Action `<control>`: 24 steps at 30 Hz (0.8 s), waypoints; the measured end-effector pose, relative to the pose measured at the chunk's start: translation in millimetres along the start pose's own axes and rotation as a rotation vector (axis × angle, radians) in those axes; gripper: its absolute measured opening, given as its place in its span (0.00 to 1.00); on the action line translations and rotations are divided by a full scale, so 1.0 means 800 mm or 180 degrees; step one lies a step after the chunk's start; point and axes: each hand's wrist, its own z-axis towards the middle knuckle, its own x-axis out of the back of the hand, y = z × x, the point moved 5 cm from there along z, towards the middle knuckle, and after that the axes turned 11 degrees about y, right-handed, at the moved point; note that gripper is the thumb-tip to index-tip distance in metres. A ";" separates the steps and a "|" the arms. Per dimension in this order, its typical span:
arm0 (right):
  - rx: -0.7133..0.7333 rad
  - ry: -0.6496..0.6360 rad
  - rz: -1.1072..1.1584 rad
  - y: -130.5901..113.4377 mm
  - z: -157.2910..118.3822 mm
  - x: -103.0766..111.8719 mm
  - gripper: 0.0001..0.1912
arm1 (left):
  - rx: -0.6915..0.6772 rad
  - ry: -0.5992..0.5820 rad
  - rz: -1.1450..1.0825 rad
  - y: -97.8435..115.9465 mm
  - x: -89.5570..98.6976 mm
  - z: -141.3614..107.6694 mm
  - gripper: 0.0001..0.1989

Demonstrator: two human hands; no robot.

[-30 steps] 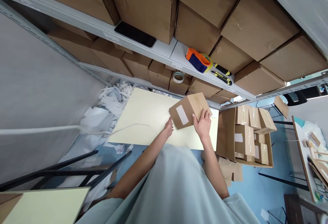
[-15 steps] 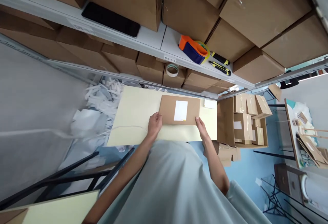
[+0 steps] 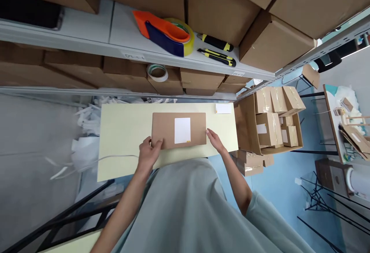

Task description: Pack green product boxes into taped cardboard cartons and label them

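A flat brown cardboard box (image 3: 164, 129) with a white label (image 3: 182, 130) on its top face is between my hands, over a pale yellow table (image 3: 121, 129). My left hand (image 3: 148, 153) grips its near left corner, thumb on top and the other fingers partly hidden at the side. At the right edge, the fingers of my right hand (image 3: 214, 140) press against the box's side. Near the table's far right corner lies a small stack of white labels (image 3: 223, 108).
A large open carton (image 3: 245, 123) holding several taped boxes stands right of the table. On the shelf (image 3: 86, 29) above are a tape dispenser (image 3: 166, 35), cutters (image 3: 218, 57) and a phone (image 3: 29, 10). A tape roll (image 3: 157, 73) sits below. White paper scraps (image 3: 89, 120) lie left.
My view has shifted right and closer to the shelf. The box stays between both hands; my left thumb now lies on its top, and my right thumb has slid off the top to the edge.
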 end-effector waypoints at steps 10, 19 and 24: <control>0.1366 0.0082 -0.1900 -0.032 0.185 0.055 0.24 | -0.1028 0.0597 0.0596 0.108 -0.036 -0.068 0.38; 0.1134 -0.0040 -0.1131 0.001 0.220 0.049 0.11 | -0.1270 0.0465 0.0662 0.143 -0.083 -0.108 0.34; 0.0985 0.0137 -0.0660 0.006 0.223 0.055 0.07 | -0.1322 0.0201 0.0790 0.149 -0.114 -0.131 0.31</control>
